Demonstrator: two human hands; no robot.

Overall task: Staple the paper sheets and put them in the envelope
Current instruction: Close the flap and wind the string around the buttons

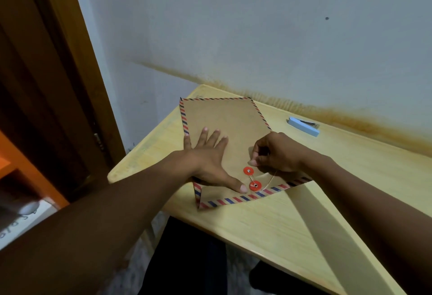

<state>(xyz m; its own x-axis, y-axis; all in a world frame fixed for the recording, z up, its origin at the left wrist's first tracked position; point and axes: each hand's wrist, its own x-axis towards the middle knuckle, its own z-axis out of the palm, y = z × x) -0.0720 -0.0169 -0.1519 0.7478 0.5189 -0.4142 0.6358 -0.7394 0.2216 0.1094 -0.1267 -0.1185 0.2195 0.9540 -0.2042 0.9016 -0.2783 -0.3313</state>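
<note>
On the worktop (268, 224), left hand (208, 157) splays flat pinning the envelope (224, 119) while right hand (278, 154) pinches its string (268, 181), likely winding the closure.

No readable text anywhere; white box (21, 222) at lower left carries blurred dark lettering, too smeared to make out.

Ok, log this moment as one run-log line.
left hand: flat on envelope | right hand: pinching string by red discs | stapler: idle on desk
</note>
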